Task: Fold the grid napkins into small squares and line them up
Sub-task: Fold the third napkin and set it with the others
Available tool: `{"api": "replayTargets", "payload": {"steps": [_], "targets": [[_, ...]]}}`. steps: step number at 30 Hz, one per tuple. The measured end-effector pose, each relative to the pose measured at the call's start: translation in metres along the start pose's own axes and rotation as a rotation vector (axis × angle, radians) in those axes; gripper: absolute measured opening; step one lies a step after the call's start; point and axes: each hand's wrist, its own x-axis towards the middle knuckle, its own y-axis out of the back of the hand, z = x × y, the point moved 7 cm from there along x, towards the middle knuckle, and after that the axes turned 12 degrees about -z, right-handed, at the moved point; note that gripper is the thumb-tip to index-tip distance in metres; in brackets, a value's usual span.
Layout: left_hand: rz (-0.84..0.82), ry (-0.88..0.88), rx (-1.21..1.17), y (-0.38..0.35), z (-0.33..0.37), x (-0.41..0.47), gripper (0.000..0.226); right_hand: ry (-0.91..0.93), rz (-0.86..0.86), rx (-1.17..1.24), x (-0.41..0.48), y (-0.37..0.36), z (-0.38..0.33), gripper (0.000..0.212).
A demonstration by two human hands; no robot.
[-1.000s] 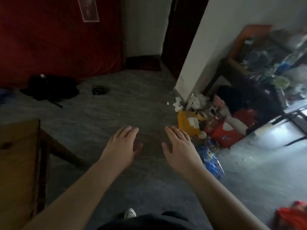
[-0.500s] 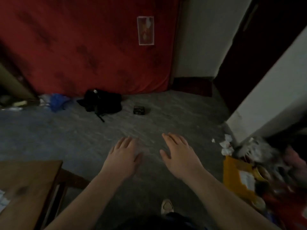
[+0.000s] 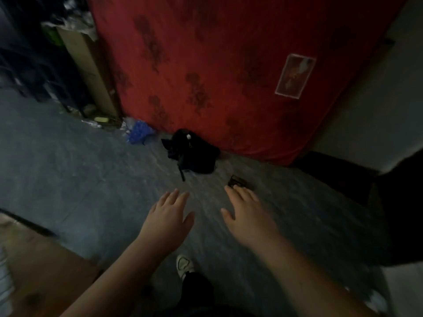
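My left hand (image 3: pixel 168 216) and my right hand (image 3: pixel 248 213) are held out palm-down over the grey floor, fingers apart, holding nothing. A wooden table (image 3: pixel 43 271) shows at the lower left. At its left edge lies something pale (image 3: pixel 4 277), too blurred to tell whether it is a napkin. No grid napkin is clearly in view.
A red mattress (image 3: pixel 217 65) leans upright ahead. A black bag (image 3: pixel 194 154) and a small dark box (image 3: pixel 238 181) lie on the floor in front of it. A blue item (image 3: pixel 138 132) and a cardboard box (image 3: pixel 87 62) are at the left. My shoe (image 3: pixel 184 265) shows below.
My view has swung left: the clutter by the white wall has left the frame, the red mattress fills the centre, and the wooden table shows more. Both hands keep the same open pose.
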Motion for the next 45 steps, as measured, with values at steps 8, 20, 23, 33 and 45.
{"api": "replayTargets", "payload": {"steps": [8, 20, 23, 33, 45], "targets": [[0.119, 0.132, -0.049, 0.130, -0.105, 0.113, 0.067, 0.212, -0.061, -0.086, 0.198, 0.066, -0.116, 0.065], [0.284, 0.669, -0.289, 0.211, -0.324, 0.138, 0.067, 0.655, -0.238, -0.180, 0.420, 0.036, -0.336, 0.081], [0.335, 0.815, -0.365, 0.222, -0.372, 0.144, 0.068, 0.789, -0.336, -0.233, 0.471, 0.019, -0.397, 0.065], [0.487, 1.280, -0.679, 0.233, -0.460, 0.109, 0.069, 1.286, -0.640, -0.559, 0.523, -0.046, -0.577, 0.064], [0.623, 1.678, -0.992, 0.143, -0.530, -0.009, 0.067, 1.715, -0.859, -0.780, 0.423, -0.184, -0.731, 0.063]]}}
